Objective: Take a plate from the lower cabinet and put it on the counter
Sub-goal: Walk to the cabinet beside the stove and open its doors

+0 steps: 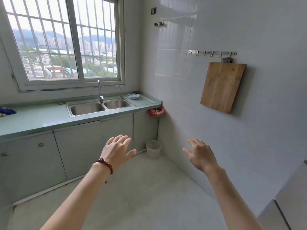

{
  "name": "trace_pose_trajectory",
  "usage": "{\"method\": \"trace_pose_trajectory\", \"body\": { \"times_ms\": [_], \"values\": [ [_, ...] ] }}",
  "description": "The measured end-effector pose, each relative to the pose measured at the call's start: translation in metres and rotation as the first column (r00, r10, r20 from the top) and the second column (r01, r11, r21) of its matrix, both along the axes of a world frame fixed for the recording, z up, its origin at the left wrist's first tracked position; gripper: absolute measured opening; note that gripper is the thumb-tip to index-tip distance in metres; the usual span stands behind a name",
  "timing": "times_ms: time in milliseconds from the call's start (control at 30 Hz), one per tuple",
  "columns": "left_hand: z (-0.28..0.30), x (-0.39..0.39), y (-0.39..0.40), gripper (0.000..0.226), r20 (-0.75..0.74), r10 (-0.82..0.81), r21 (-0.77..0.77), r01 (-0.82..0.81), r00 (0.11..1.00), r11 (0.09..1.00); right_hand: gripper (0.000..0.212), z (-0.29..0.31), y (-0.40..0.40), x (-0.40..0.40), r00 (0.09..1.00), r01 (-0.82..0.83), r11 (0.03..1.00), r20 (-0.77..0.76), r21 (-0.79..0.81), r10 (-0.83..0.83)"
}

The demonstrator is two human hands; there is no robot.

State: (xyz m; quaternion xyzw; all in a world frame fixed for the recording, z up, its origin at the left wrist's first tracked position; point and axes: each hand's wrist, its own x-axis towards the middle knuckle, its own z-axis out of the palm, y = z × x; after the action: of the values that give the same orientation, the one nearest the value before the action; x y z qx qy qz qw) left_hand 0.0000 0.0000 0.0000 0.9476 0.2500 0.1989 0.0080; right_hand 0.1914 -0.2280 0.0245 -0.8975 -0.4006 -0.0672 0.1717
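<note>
The pale green counter (38, 118) runs along the window wall, with grey lower cabinet doors (78, 150) under it, all closed. A small white-and-blue dish (133, 96) rests on the counter's far right end beside the sink. My left hand (116, 151), a red bead bracelet on its wrist, is held out in front of the cabinet doors, fingers spread and holding nothing. My right hand (200, 155) is held out near the tiled right wall, fingers apart and empty. What is inside the cabinets is hidden.
A steel double sink (99, 107) with a tall tap is set in the counter. A small bin (153, 149) stands in the floor corner, a red bag (157, 112) hangs above it. A wooden cutting board (222, 87) hangs on the right wall. A blue cloth (6, 111) lies far left.
</note>
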Motion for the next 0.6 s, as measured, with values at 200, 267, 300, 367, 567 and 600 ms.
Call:
{"method": "trace_pose_trajectory", "body": {
  "times_ms": [200,267,300,367,567,600],
  "values": [
    [-0.041,-0.026,-0.022,0.056,-0.002,0.018,-0.046,-0.018,1.000,0.999,0.048,-0.038,-0.007,-0.027,0.999,-0.030,0.999,-0.017,0.023,0.031],
    [-0.052,-0.038,-0.026,0.056,0.012,0.029,-0.057,-0.028,0.999,0.998,0.048,-0.049,-0.010,-0.037,0.999,-0.047,0.998,-0.009,0.037,0.047],
    [-0.058,-0.045,-0.028,0.055,0.006,0.037,-0.071,-0.036,0.999,0.997,0.048,-0.055,-0.012,-0.042,0.999,-0.051,0.998,-0.012,0.031,0.052],
    [-0.071,-0.059,-0.033,0.055,-0.004,0.052,-0.105,-0.052,0.999,0.993,0.048,-0.070,-0.014,-0.051,0.998,-0.065,0.998,-0.026,0.013,0.066],
    [-0.098,-0.107,-0.034,0.054,-0.068,0.123,-0.182,-0.133,0.990,0.974,0.048,-0.102,-0.002,-0.074,0.990,-0.121,0.991,-0.086,-0.057,0.116],
    [-0.100,-0.116,-0.032,0.057,-0.072,0.145,-0.187,-0.157,0.987,0.970,0.047,-0.105,0.004,-0.077,0.988,-0.132,0.989,-0.093,-0.065,0.126]
  ]
}}
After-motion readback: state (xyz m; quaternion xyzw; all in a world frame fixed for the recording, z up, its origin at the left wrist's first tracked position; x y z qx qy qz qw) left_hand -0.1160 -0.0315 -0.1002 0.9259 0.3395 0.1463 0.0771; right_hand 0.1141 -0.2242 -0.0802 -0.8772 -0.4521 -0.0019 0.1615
